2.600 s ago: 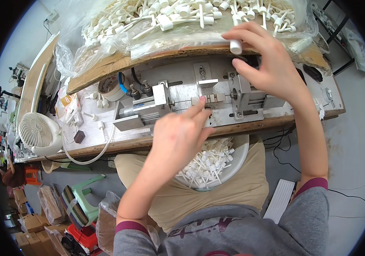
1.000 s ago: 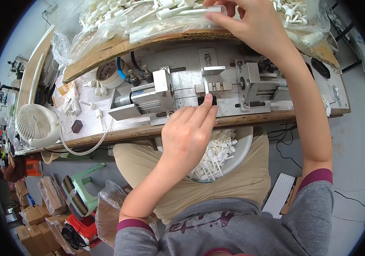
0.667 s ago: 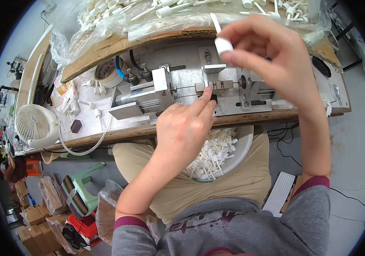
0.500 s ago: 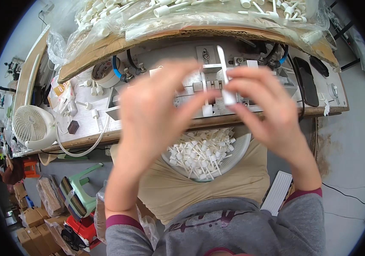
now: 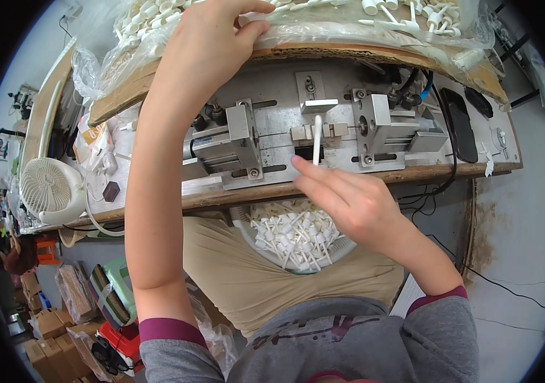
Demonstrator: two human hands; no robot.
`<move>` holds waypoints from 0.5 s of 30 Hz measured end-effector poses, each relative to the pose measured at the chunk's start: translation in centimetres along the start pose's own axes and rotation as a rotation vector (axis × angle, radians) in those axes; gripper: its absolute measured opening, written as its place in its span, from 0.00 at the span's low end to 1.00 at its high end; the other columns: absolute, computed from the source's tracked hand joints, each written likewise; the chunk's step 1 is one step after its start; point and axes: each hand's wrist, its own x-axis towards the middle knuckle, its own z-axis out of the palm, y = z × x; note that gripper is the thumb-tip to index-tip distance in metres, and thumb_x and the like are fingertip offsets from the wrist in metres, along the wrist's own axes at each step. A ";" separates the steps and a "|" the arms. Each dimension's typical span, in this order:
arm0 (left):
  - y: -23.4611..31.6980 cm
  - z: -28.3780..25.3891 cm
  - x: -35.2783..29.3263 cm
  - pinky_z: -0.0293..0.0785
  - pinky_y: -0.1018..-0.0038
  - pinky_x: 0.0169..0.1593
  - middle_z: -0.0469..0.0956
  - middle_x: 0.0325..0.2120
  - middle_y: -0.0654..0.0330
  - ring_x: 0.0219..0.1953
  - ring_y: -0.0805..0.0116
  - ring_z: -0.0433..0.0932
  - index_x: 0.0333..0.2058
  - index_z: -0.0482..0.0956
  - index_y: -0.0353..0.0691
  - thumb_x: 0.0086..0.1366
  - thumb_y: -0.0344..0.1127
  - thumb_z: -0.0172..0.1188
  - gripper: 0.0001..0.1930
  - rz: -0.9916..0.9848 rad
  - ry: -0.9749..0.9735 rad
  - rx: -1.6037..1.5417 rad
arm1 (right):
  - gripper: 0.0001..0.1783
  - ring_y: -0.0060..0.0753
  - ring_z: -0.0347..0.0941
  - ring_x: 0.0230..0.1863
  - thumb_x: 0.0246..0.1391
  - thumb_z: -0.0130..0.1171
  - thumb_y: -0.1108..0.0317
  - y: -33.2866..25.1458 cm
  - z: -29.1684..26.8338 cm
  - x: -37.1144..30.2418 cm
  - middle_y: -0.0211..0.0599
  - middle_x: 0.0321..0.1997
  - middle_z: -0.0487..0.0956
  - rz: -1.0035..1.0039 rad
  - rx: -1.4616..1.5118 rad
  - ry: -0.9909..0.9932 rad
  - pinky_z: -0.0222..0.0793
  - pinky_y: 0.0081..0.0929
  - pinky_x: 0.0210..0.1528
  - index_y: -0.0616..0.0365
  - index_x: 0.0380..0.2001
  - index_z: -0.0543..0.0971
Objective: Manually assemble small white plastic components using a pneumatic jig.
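Grey metal clamping fixture (image 5: 323, 137) on the bench is my reference. Below it, the lap bowl (image 5: 342, 246) is already heaped with white plastic pieces, while the clear bag of white plastic parts (image 5: 374, 19) above remains well stocked. My left hand (image 5: 212, 38) rests on that bag, fingers curled. My right hand (image 5: 349, 198) pinches one thin white plastic stick (image 5: 316, 137), upright at the fixture's middle slot, not seated, I judge.

Grey sweatshirt, soft heathered knit, dark maroon printed lettering across chest. Maroon ribbed cuffs at both sleeve ends, sleeves pushed up toward elbows, forearms bare. Left hand (image 5: 212, 38) and right hand (image 5: 355, 204) bare: no gloves, rings or watch visible. Short plain nails on fingers (image 5: 307, 173). Khaki tan trousers over lap, cloth lightly creased.
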 end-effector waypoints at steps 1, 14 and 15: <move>0.3 -0.5 -0.4 0.78 0.67 0.46 0.84 0.35 0.50 0.39 0.56 0.82 0.46 0.85 0.30 0.66 0.30 0.65 0.13 -0.005 -0.014 -0.033 | 0.21 0.31 0.83 0.31 0.47 0.63 0.75 0.0 0.2 -0.3 0.51 0.58 0.81 -0.010 0.030 0.010 0.79 0.24 0.30 0.65 0.47 0.80; -0.2 0.1 -5.3 0.83 0.80 0.41 0.80 0.48 0.59 0.40 0.76 0.82 0.43 0.86 0.32 0.55 0.21 0.74 0.15 0.096 0.073 -0.385 | 0.24 0.22 0.74 0.16 0.51 0.65 0.76 1.3 1.8 -1.2 0.35 0.62 0.82 0.180 -0.044 0.046 0.71 0.22 0.18 0.55 0.55 0.83; -0.1 0.1 -5.8 0.85 0.79 0.43 0.79 0.52 0.58 0.40 0.76 0.82 0.43 0.86 0.31 0.54 0.20 0.74 0.16 0.103 0.069 -0.374 | 0.23 0.22 0.74 0.16 0.52 0.66 0.75 1.3 1.7 -1.2 0.34 0.61 0.82 0.188 -0.046 0.061 0.71 0.22 0.18 0.56 0.54 0.83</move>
